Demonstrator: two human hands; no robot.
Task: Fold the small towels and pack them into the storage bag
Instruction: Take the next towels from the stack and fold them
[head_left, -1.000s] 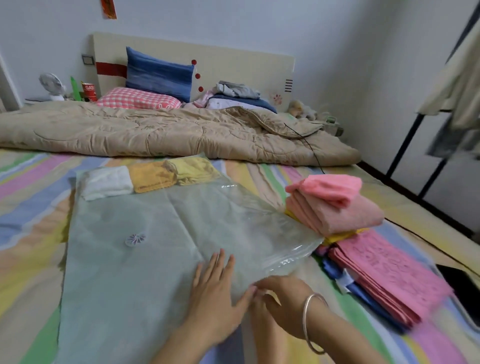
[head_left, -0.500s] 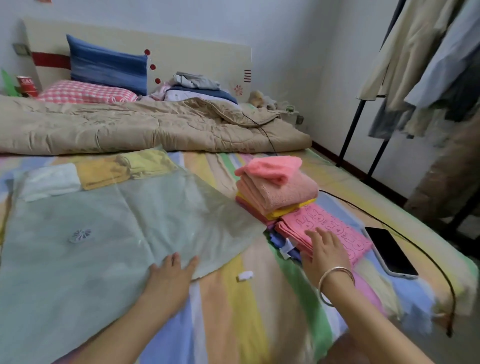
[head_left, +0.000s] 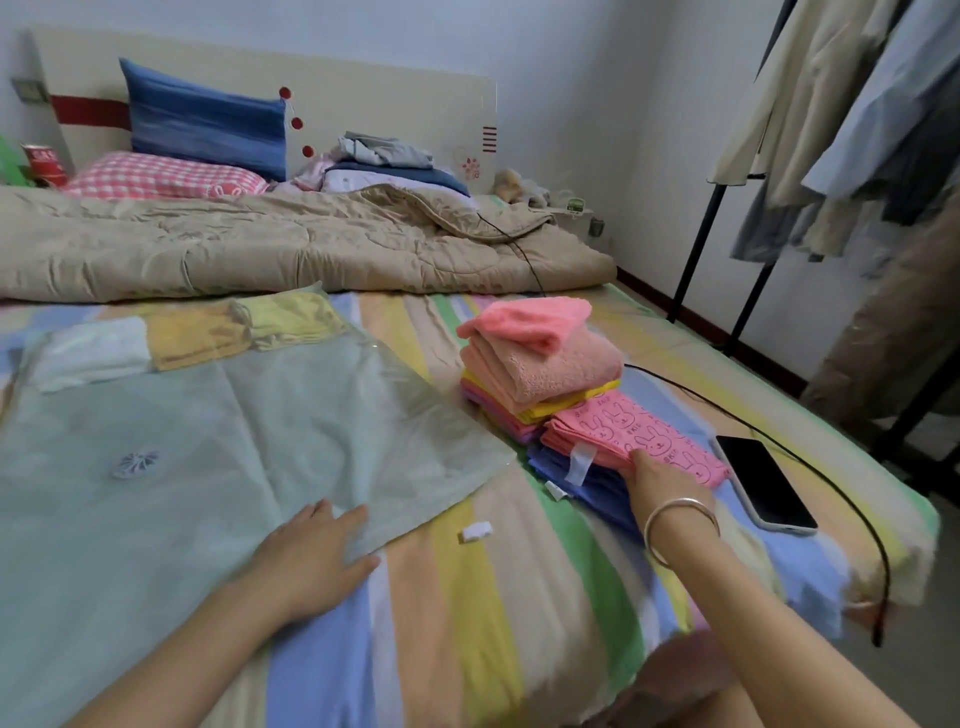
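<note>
A large translucent storage bag (head_left: 218, 447) lies flat on the striped bed. Inside its far end sit a white, an orange and a yellow folded towel (head_left: 192, 335). My left hand (head_left: 317, 556) rests flat on the bag's near edge. To the right stands a stack of folded pink and yellow towels (head_left: 540, 364). In front of it lies a pink bunny-print towel (head_left: 634, 436) on blue cloths (head_left: 587, 480). My right hand (head_left: 662, 480), a bangle on its wrist, has its fingers tucked under the near edge of the pink bunny towel, thumb on top.
A black phone (head_left: 763, 480) lies near the bed's right edge with a black cable (head_left: 841, 499) curving past it. A small white clip (head_left: 475, 531) lies on the sheet. A beige quilt (head_left: 291, 244) and pillows fill the bed's head. Clothes hang on a rack (head_left: 852, 130) at right.
My right hand left the bag's opening, moved right to the pink bunny towel and slid its fingers under the edge. My left hand stayed on the bag. The view swung right.
</note>
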